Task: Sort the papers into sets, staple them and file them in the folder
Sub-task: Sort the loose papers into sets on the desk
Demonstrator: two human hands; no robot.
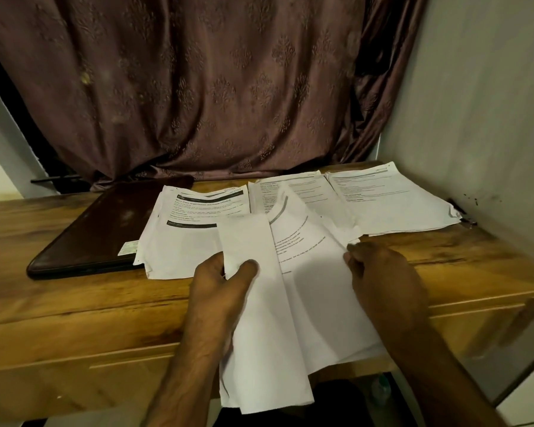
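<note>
I hold a loose sheaf of white printed papers (302,303) over the front edge of the wooden table (74,303). My left hand (219,291) grips the sheaf's left side, thumb on top of a blank sheet. My right hand (383,278) pinches the right edge of a printed sheet that curls upward. Three paper piles lie on the table behind: a left pile (195,229) with a black header bar, a middle pile (293,192) and a right pile (392,198). A dark brown folder (102,229) lies flat at the left, partly under the left pile.
A brown patterned curtain (198,87) hangs behind the table. A grey wall (475,118) closes the right side. A small dark object (467,222), too small to identify, pokes out by the right pile's corner. Drawer fronts (105,380) run below the table's edge.
</note>
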